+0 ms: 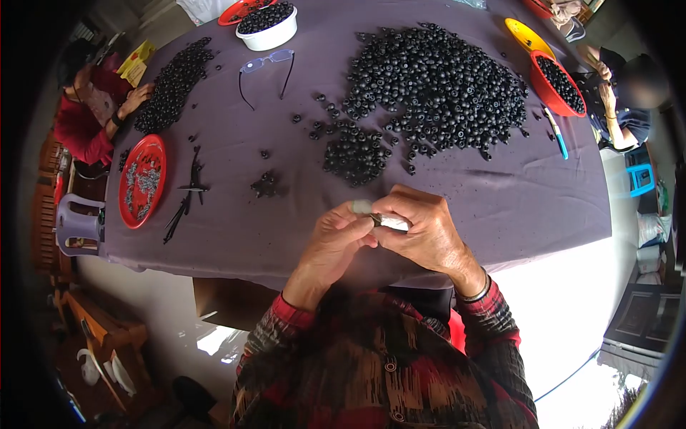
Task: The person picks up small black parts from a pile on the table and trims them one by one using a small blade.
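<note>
Both of my hands meet just over the near edge of the cloth-covered table. My right hand (pixel 423 227) is wrapped round a small white tool (pixel 394 222). With thumb and fingers pinched together, my left hand (pixel 341 239) holds a small dark piece (pixel 374 219) against the tool's tip; its details are too small to tell. Beyond my hands lie a small heap of black beads (pixel 356 152) and a much larger pile (pixel 436 89). A little cluster of dark bits (pixel 266 184) sits to the left.
Left on the purple cloth (pixel 236 222) are black pliers (pixel 191 187) and a red tray (pixel 158 179) of small metallic pieces. Glasses (pixel 266 61), a white bowl (pixel 275 38), a red bowl (pixel 579 109) and a blue-handled knife (pixel 562 146) lie farther out. People sit at both sides.
</note>
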Available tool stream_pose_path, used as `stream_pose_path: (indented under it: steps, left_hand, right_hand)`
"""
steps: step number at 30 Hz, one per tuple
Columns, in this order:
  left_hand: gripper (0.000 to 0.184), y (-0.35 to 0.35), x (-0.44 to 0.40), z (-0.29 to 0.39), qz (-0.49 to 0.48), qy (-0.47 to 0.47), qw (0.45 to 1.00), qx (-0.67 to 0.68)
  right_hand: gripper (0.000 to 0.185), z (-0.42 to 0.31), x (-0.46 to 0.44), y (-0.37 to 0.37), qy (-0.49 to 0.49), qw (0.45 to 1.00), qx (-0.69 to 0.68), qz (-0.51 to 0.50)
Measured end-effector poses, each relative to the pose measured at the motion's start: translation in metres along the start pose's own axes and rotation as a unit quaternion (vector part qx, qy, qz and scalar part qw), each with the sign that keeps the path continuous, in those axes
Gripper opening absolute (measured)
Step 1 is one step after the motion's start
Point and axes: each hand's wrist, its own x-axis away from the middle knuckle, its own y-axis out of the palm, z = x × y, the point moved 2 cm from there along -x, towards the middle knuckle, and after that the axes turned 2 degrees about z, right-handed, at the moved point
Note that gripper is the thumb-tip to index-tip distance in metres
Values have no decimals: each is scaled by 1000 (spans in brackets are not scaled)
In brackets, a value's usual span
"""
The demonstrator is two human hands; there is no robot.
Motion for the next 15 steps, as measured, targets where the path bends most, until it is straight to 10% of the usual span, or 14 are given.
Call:
stream_pose_path:
  steps: [15]
  left_hand:
    - [16, 18, 3, -16, -92, -15, 989, 117]
  right_hand:
    - [16, 1, 16, -7, 129, 966, -225, -13]
